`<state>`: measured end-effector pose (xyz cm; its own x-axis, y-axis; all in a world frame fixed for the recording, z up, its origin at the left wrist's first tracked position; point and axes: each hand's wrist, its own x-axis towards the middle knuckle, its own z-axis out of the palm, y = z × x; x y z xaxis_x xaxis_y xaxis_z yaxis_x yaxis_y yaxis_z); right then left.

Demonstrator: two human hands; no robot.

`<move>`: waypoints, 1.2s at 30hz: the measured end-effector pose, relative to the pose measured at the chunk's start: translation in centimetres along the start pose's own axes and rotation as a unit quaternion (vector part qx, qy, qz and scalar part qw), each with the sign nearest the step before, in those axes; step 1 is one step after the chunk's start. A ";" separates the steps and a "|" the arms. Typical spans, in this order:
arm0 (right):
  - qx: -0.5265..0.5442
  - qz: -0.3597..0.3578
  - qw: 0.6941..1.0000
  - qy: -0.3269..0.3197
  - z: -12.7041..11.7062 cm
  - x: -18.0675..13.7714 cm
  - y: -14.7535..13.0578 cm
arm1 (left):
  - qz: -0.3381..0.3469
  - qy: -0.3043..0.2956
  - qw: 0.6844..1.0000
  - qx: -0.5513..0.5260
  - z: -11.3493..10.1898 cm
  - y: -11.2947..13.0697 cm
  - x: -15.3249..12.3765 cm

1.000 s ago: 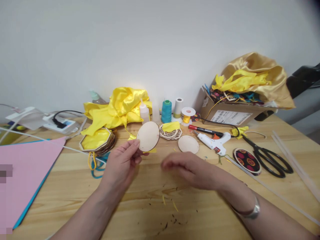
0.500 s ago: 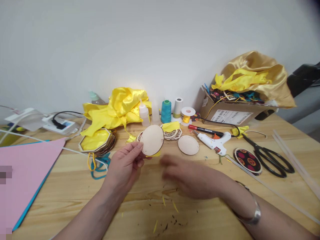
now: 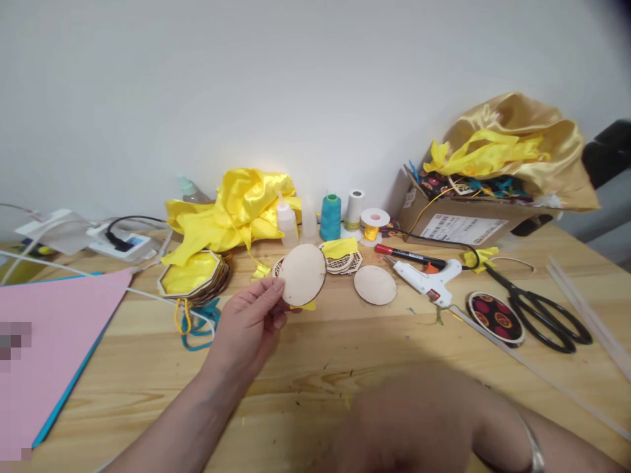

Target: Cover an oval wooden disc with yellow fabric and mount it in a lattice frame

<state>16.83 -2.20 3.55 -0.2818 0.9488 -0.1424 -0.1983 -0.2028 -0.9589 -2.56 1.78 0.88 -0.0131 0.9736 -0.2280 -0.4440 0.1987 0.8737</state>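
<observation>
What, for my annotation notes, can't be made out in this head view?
- Right hand: blurred and cut by the bottom edge; its fingers and grip are unreadable.
- Yellow scrap: mostly hidden behind the wooden oval pinched by the left hand.
- Box label: print too small to read.
- Pink sheet: a patch near the left edge is pixelated.

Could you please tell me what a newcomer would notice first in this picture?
The left hand holds a pale wooden oval up in the middle of the view. Bright yellow satin is heaped behind it, and at right a cardboard box overflows with gold fabric. The right hand is a blur at the bottom edge.
</observation>
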 end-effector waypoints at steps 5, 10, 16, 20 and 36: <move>-0.331 -0.030 0.821 -0.463 -0.2 0.5 -1.1 | -0.006 -0.009 1.000 0.006 0.0 -0.2 0.1; -0.264 0.112 0.893 -0.348 -2.0 1.9 -0.7 | -0.011 -0.018 0.999 0.024 0.1 -0.4 0.0; -0.135 0.057 0.989 -0.034 -3.0 4.0 -0.1 | -0.026 -0.043 0.990 0.131 0.1 -1.1 -0.3; -0.131 0.075 0.988 0.033 -2.7 4.4 0.3 | -0.060 -0.080 0.977 0.190 0.0 -1.5 -0.2; -0.086 0.089 0.989 0.087 -3.7 5.3 1.0 | -0.089 -0.085 0.968 0.217 -0.3 -1.7 -0.1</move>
<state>18.63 3.50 0.93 -0.1302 0.9320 -0.3383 0.0061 -0.3404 -0.9403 -2.09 1.29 -0.67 0.1923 0.9169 -0.3498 -0.0072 0.3578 0.9338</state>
